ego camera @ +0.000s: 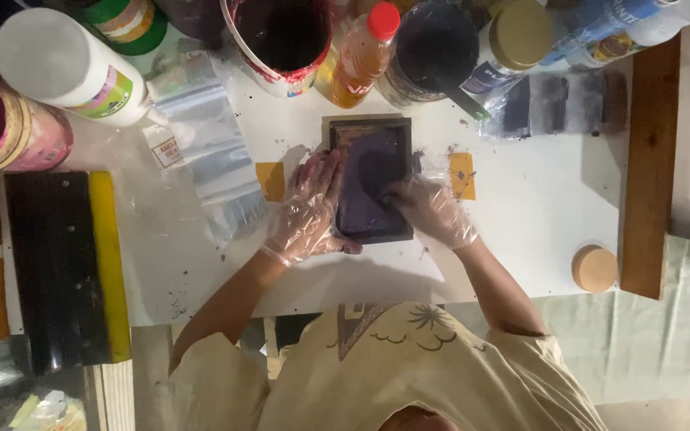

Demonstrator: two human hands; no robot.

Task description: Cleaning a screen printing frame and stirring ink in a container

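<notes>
We look straight down on a white desk (521, 207) speckled with dark flecks and smears, lit unevenly so that the far corners fall into shadow. At its middle lies a small dark framed screen (373, 179), its mesh stained purple, lying flat with its long sides running away from us.

Our left hand (309, 209), in a clear thin plastic glove, lies along the left edge of the frame with the fingers spread and pressed flat, steadying it. Our right hand (429, 209), gloved the same way, rests on the lower right of the mesh with the fingers drawn together and curled down onto it; whether it pinches anything beneath them we cannot tell.

Two small orange squares (462, 175) sit on the desk, one just beside each long side of the frame. To the left lie clear plastic bags (209, 152), and beyond them a long squeegee with a yellow blade (109, 263) rests on the desk's left edge.

Along the far side stand a white bottle lying tilted (65, 68), a red-stained paint tub (281, 40), an orange bottle with a red cap (361, 56), a dark jar with a tool in it (433, 52) and a gold-lidded jar (517, 36). A dark smeared plastic sheet (561, 104) lies at the far right. A round tan lid (594, 268) sits near the right edge, beside a brown wooden strip (648, 168). Past it, pale green cloth (664, 335) covers the floor.
</notes>
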